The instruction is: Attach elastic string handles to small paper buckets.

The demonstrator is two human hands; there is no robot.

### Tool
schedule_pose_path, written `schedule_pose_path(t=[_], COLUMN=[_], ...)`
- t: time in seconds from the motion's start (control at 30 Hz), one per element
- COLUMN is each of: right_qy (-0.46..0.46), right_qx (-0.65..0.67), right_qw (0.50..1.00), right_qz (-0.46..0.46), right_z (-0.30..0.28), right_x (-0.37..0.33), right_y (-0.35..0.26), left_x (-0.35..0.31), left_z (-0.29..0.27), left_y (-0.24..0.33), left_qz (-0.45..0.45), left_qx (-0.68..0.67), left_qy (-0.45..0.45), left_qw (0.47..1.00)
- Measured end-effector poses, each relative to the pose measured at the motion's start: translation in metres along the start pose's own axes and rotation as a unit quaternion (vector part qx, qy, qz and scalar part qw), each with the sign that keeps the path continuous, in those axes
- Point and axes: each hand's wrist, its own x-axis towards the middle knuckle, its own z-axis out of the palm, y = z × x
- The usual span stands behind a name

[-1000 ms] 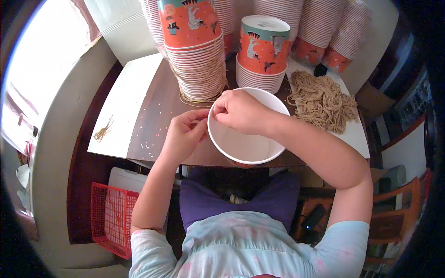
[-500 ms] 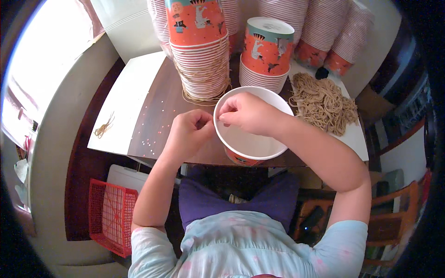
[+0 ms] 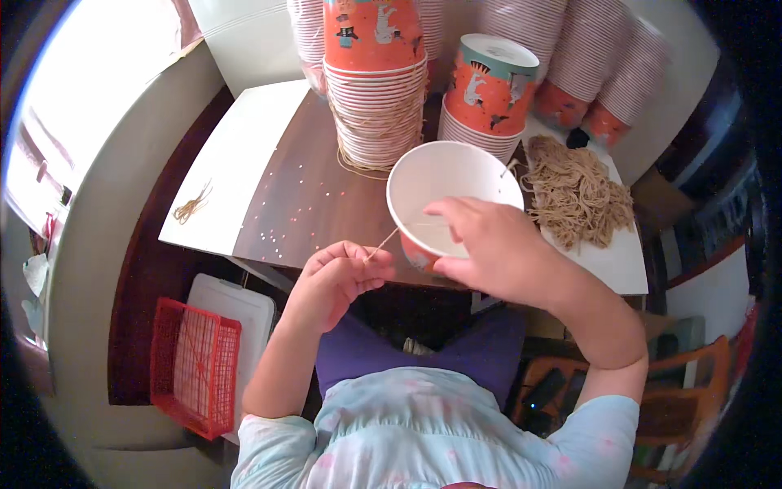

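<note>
A white-lined paper bucket (image 3: 452, 183) with an orange outside stands at the table's front edge, its mouth facing up toward me. My left hand (image 3: 346, 277) is closed in a pinch on a thin tan cord (image 3: 388, 242), which runs taut to the bucket's left rim. A faint strand continues inside the bucket. My right hand (image 3: 497, 244) lies over the near right rim, fingers above the opening and thumb lower at the front, spread apart; I see nothing gripped between them. A short cord end (image 3: 510, 167) sticks out at the far right rim.
A tall stack of buckets (image 3: 376, 106) draped with cords and a shorter stack (image 3: 493, 85) stand behind. A heap of tan cords (image 3: 574, 191) lies right, a small bunch (image 3: 192, 204) left. Wrapped stacks (image 3: 586, 57) line the back. A red basket (image 3: 195, 367) sits below left.
My left hand has drawn the cord out from the rim, down toward me. My right hand has left the left rim, opened and moved right and nearer. The view has shifted slightly.
</note>
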Motion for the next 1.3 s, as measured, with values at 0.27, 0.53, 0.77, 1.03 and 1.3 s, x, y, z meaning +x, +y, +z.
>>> schedule_pose_path(t=[0.27, 0.53, 0.77, 1.03, 1.3], right_qy=[0.220, 0.298, 0.321, 0.345, 0.276], right_qx=[-0.077, -0.016, -0.061, 0.041, 0.065], right_qw=[0.964, 0.941, 0.925, 0.925, 0.949], right_qz=[-0.124, -0.162, -0.195, -0.155, -0.136], right_z=[0.031, 0.062, 0.076, 0.082, 0.050], right_x=[-0.007, -0.023, -0.025, -0.032, -0.040], right_y=[0.005, -0.003, -0.004, -0.004, -0.004], left_x=[-0.007, 0.003, 0.003, 0.003, -0.004], left_z=[0.016, 0.039, 0.048, 0.046, 0.050], left_y=[-0.020, -0.048, -0.049, -0.062, -0.044], left_qz=[0.030, 0.090, 0.120, 0.107, 0.173], left_qx=[-0.021, -0.043, -0.012, -0.141, 0.080], left_qy=[-0.001, -0.053, -0.044, -0.058, 0.008], left_qw=[0.999, 0.994, 0.992, 0.982, 0.982])
